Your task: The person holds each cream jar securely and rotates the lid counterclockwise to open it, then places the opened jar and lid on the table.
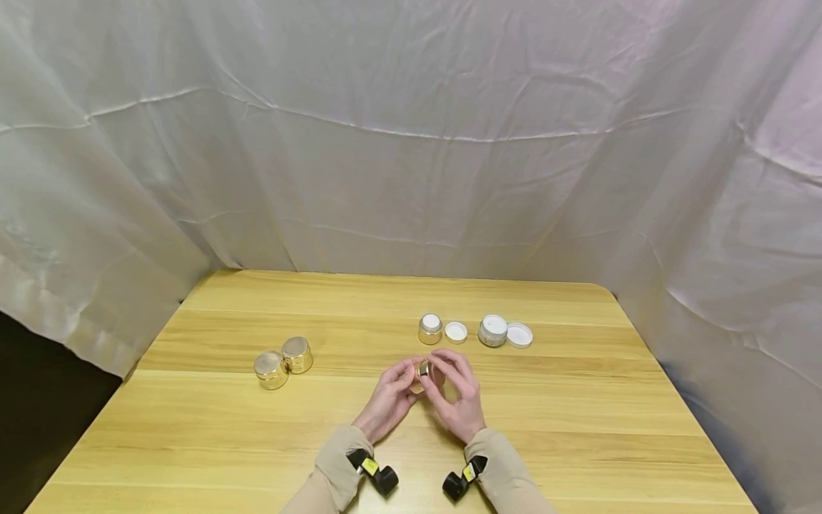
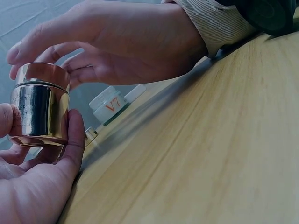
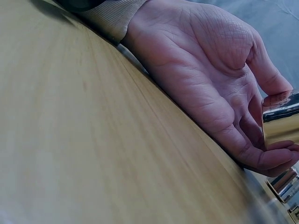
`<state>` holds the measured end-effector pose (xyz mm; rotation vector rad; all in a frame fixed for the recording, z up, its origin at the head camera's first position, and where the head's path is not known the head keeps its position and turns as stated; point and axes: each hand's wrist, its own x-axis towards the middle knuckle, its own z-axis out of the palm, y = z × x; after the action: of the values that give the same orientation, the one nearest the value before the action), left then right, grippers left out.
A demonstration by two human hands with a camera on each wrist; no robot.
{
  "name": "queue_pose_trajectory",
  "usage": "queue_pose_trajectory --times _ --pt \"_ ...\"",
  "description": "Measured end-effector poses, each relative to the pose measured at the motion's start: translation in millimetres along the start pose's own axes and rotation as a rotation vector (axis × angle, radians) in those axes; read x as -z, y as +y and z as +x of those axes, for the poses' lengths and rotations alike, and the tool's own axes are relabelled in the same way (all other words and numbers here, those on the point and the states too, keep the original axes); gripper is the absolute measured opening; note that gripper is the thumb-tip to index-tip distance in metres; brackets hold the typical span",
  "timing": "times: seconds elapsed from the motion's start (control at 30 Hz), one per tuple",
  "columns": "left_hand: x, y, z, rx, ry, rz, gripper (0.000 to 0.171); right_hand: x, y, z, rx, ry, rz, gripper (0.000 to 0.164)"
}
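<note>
I judge slipping the main risk: the smooth gold jar point(image 2: 42, 109) could turn within the left grip point(image 1: 387, 402) if the lid point(image 2: 43, 73) were forced, and drop to the counter point(image 1: 578, 407); the left grip clamps the jar's body; the right grip point(image 1: 459, 401) arches at the lid, contact unclear to me; the jar sits between both.

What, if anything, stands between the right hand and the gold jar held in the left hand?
Nothing visible: the left hand grips the gold jar below its lid, and the right hand is right at that lid, with no object between.
</note>
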<state>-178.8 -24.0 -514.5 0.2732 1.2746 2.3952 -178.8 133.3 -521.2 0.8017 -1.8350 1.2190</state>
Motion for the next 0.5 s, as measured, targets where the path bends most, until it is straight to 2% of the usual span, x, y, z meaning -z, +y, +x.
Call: queue_pose_trajectory --times 0.23,0.5 --pt "-0.5 0.7 -1.0 0.008 0.012 -0.009 0.036 -0.6 1.1 0.8 0.006 0.010 -0.021 0.039" --pt "-0.2 1.1 -0.7 0.014 -0.001 -0.001 0.034 0.0 2.0 0.4 0.054 -0.007 0.019 0.041"
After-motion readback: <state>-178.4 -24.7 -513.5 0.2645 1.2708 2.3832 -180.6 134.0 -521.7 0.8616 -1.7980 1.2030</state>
